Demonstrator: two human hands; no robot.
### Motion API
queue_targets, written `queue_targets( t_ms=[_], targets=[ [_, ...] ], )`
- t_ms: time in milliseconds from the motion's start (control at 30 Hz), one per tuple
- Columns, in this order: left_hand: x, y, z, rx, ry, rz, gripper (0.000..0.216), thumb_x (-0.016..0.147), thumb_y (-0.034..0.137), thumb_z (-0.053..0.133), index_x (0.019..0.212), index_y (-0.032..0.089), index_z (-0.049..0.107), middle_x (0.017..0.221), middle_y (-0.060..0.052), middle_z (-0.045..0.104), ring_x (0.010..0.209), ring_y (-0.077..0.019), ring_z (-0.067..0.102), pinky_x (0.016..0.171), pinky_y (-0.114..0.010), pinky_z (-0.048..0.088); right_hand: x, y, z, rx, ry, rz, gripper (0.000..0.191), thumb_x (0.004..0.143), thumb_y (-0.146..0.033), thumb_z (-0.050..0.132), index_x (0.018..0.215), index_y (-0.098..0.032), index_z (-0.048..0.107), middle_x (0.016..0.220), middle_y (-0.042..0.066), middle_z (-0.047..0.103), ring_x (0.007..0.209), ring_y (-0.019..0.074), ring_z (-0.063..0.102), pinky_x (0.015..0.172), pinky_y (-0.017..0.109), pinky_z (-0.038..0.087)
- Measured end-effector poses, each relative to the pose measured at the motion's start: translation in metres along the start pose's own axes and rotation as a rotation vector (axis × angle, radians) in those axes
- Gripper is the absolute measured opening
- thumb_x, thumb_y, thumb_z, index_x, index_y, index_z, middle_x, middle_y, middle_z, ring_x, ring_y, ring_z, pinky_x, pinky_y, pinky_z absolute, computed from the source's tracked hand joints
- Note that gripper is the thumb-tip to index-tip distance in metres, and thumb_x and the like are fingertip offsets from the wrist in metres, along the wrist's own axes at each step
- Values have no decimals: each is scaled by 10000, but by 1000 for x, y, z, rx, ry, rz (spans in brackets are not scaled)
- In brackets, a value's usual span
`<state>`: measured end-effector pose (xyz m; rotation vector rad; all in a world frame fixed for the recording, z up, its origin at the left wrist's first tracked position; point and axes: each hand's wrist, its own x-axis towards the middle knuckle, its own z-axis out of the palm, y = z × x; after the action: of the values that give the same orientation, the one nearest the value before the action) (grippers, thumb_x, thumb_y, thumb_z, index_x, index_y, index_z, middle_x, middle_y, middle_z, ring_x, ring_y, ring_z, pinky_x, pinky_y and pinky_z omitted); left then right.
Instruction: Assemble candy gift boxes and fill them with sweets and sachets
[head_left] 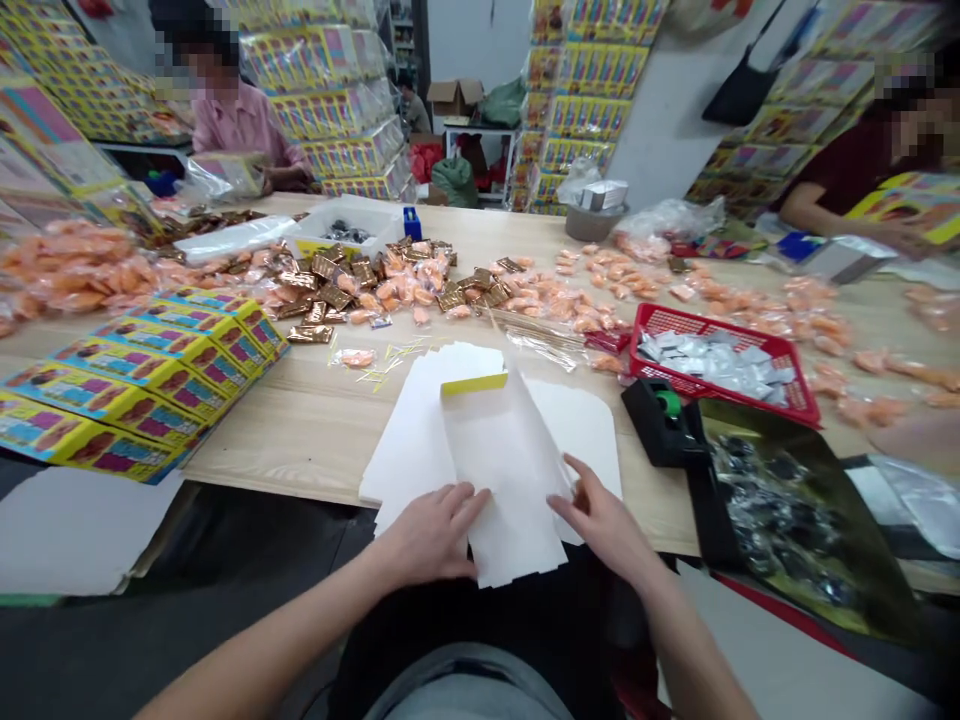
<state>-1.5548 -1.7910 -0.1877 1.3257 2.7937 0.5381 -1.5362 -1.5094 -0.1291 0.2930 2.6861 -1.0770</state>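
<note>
A white flat cardboard box blank [502,460] with a yellow edge lies on a stack of similar white blanks [577,420] at the near edge of the wooden table [315,420]. My left hand [431,535] rests on its lower left part, fingers pressed flat and together. My right hand [604,520] touches its lower right edge, fingers stretched out. Neither hand holds anything lifted.
Colourful flat boxes [142,375] lie stacked at the left. Orange and gold sachets [390,285] litter the table's middle. A red basket [720,365] of silver packets, a black tape dispenser [660,415] and a dark bag [787,510] sit right. Two other people sit across the table.
</note>
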Motion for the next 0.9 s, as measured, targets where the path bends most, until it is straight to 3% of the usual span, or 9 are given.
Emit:
queue_targets(
  t_ms=[67, 133, 233, 367, 467, 633, 733, 800, 900],
  targets=[
    [-8, 14, 9, 39, -1, -74, 1251, 496, 510, 895, 1498, 141, 243, 1408, -209, 470, 1216, -399, 504, 998, -516, 480, 18, -5, 32, 249, 32, -3, 730, 848, -713, 377, 1162, -125, 674, 831, 100, 703, 826, 261, 665, 858, 389, 491],
    [-14, 29, 26, 95, 103, -178, 1285, 463, 407, 929, 1506, 159, 220, 1427, -213, 443, 1263, -454, 442, 1029, -608, 427, 26, -10, 53, 526, 38, 29, 719, 864, -730, 341, 976, -144, 741, 978, 134, 724, 973, 276, 665, 969, 400, 460],
    [-16, 42, 51, 110, 353, -263, 1001, 637, 195, 834, 1477, 161, 291, 1476, -223, 345, 1385, -496, 263, 1042, -664, 390, 20, -6, 50, 688, -20, 95, 635, 834, -718, 465, 1040, -185, 740, 1294, 109, 630, 1176, 292, 590, 1075, 432, 395],
    [-4, 45, 50, -181, 614, -319, 374, 876, 89, 554, 1224, 224, 581, 1604, -108, 85, 1460, -366, 216, 1089, -537, 421, 7, 12, 18, 507, -41, 61, 634, 810, -710, 514, 1100, -183, 717, 1294, 104, 631, 1288, 307, 499, 1162, 471, 275],
    [13, 42, 36, -514, 721, -518, 198, 961, 178, 457, 988, 196, 653, 1543, -96, 251, 1397, -283, 371, 1118, -490, 405, 6, 17, 18, 447, -20, -47, 592, 854, -651, 496, 1177, -182, 659, 1277, 100, 635, 1311, 269, 477, 1180, 440, 253],
    [36, 33, 27, -580, 905, -791, 267, 956, 272, 505, 1211, 196, 482, 1281, -146, 455, 1207, -237, 543, 964, -443, 537, 19, -2, 68, 201, 341, -204, 479, 912, -539, 427, 1091, -142, 625, 1104, 163, 646, 1103, 299, 560, 984, 462, 449],
    [29, 25, 23, -134, 744, -543, 189, 948, 289, 534, 1121, 246, 597, 1349, -127, 444, 1354, -319, 378, 1053, -542, 429, 15, -12, 72, 61, 479, -148, 412, 936, -488, 405, 1017, -152, 630, 936, 139, 654, 950, 280, 594, 828, 404, 492],
    [21, 19, 17, 111, 580, -354, 215, 918, 332, 590, 1122, 277, 632, 1343, -109, 502, 1369, -349, 353, 1103, -597, 333, 1, -20, 57, -75, 258, -110, 354, 948, -451, 415, 874, -188, 640, 785, 86, 655, 769, 239, 620, 687, 347, 482],
    [22, 14, 2, 233, 297, -241, 186, 943, 223, 537, 1093, 246, 646, 1059, -64, 671, 1163, -256, 570, 1162, -566, 248, -19, -41, 40, -257, -122, -271, 285, 960, -314, 440, 761, -217, 620, 764, 41, 665, 715, 193, 626, 652, 298, 457]
  ],
)
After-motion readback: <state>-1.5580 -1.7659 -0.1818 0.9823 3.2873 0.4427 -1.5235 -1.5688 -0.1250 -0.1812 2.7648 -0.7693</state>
